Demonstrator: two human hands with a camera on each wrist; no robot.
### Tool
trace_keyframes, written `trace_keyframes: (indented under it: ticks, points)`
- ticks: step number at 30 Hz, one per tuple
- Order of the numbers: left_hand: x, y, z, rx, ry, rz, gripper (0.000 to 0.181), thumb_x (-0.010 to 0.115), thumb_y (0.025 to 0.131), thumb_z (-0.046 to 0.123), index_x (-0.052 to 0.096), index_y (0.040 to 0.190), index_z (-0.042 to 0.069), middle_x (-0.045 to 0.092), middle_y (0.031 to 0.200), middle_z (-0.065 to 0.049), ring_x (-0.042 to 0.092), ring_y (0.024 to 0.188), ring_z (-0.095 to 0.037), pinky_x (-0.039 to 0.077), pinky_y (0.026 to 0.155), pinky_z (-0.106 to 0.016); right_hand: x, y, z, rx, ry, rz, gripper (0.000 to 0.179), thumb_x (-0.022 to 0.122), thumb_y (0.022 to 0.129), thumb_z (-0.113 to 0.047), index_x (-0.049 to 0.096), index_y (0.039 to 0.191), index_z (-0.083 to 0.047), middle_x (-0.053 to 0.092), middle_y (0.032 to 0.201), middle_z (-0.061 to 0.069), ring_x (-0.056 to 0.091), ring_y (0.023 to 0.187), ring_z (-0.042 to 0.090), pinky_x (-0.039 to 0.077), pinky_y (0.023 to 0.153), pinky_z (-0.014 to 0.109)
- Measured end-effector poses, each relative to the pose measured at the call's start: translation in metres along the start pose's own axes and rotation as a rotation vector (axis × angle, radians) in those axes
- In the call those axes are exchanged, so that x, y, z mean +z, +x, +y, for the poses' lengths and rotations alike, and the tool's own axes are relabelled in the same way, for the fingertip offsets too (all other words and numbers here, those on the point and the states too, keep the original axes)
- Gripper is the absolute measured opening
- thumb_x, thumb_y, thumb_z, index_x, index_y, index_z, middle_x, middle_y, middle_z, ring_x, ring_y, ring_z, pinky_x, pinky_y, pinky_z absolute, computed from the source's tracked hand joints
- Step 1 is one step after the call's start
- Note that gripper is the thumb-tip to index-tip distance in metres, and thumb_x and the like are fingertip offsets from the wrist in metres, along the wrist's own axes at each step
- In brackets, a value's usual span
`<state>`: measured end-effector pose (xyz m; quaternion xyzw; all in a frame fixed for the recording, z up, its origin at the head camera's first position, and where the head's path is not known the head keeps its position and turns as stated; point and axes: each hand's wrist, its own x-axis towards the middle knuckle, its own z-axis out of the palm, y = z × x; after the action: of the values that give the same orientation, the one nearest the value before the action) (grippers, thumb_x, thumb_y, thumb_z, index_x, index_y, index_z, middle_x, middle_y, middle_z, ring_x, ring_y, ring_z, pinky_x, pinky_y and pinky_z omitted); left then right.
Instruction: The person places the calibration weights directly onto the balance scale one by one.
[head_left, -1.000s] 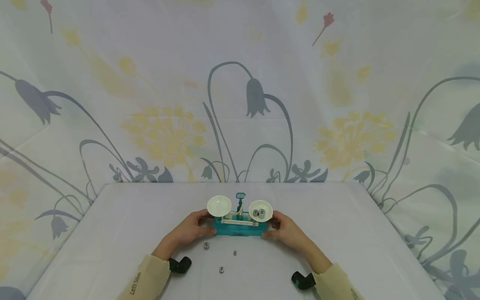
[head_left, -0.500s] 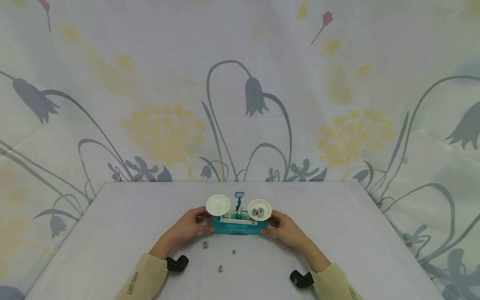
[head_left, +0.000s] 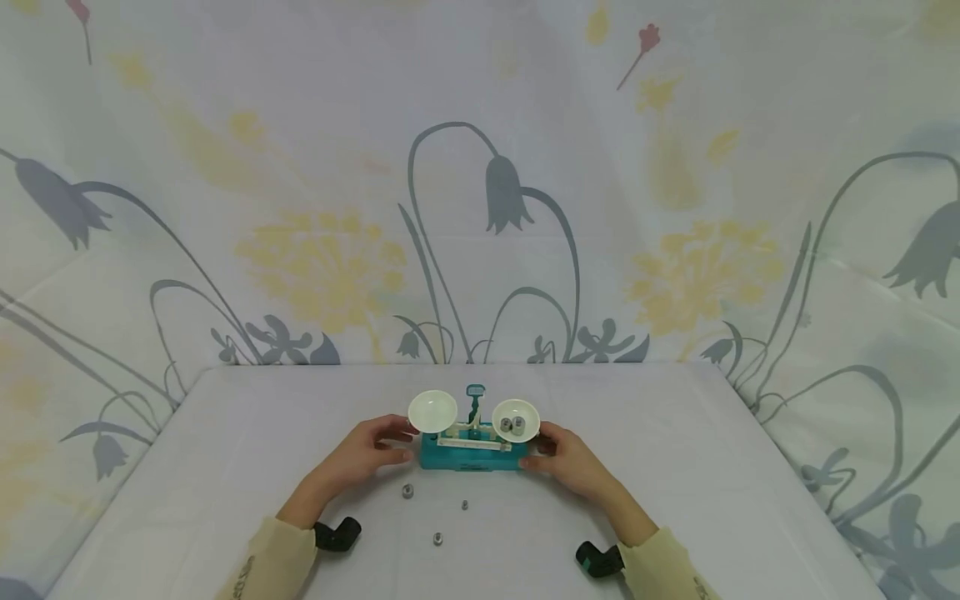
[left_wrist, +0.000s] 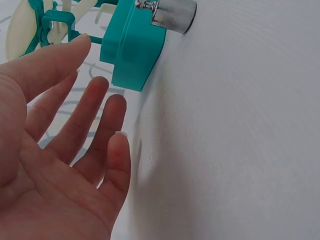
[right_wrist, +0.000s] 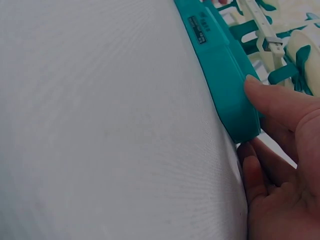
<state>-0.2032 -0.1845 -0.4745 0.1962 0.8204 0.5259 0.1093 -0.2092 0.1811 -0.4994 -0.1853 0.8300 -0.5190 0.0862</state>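
A teal balance scale (head_left: 472,458) stands on the white table with two cream pans. Its left pan (head_left: 432,412) is bare; two metal weights (head_left: 512,426) sit in its right pan (head_left: 529,434). My left hand (head_left: 367,454) is just off the scale's left end, fingers spread and relaxed; the left wrist view shows a gap between the fingertips and the teal base (left_wrist: 131,55). With its thumb on the base (right_wrist: 227,95) and fingers curled behind the end, my right hand (head_left: 570,462) grips the scale's right end.
In front of the scale lie three loose metal weights: one at the left (head_left: 407,491), a smaller one (head_left: 465,505) and one nearer me (head_left: 438,539). A flower-printed cloth (head_left: 480,250) hangs behind the table's back edge.
My left hand has let go of the scale's left end and moved slightly left, its fingers loosened. The right hand keeps its hold; the weights lie as before.
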Motion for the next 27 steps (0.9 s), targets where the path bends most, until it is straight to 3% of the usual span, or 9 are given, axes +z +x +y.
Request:
trace_keyframes:
  ticks: [8,19,27]
  points:
    - [-0.001,-0.008,0.000,0.000,-0.032,-0.032,0.037,0.070,0.093,0.013,0.061,0.128,0.005,0.064,0.122,-0.011,0.059,0.112,-0.029,0.049,0.091,-0.026,-0.001,-0.001,-0.002,-0.005,-0.019,0.010,0.054,0.079,0.086,-0.018,0.058,0.130,0.003,0.062,0.126,0.014,0.060,0.114,0.030,0.048,0.098,0.045]
    - [-0.007,-0.022,0.011,-0.014,-0.038,-0.046,0.035,0.070,0.093,0.011,0.061,0.126,0.002,0.065,0.119,-0.013,0.060,0.108,-0.027,0.049,0.089,-0.025,0.000,0.000,-0.003,-0.007,0.018,-0.007,0.054,0.078,0.085,-0.018,0.058,0.132,0.001,0.062,0.127,0.013,0.059,0.117,0.030,0.046,0.100,0.046]
    - [-0.002,-0.030,0.011,-0.054,-0.062,-0.088,0.036,0.069,0.093,0.012,0.061,0.126,0.000,0.066,0.117,-0.012,0.059,0.107,-0.027,0.049,0.087,-0.026,0.000,-0.001,0.001,0.001,0.004,0.001,0.054,0.078,0.086,-0.018,0.058,0.131,0.003,0.061,0.127,0.016,0.059,0.117,0.032,0.047,0.100,0.046]
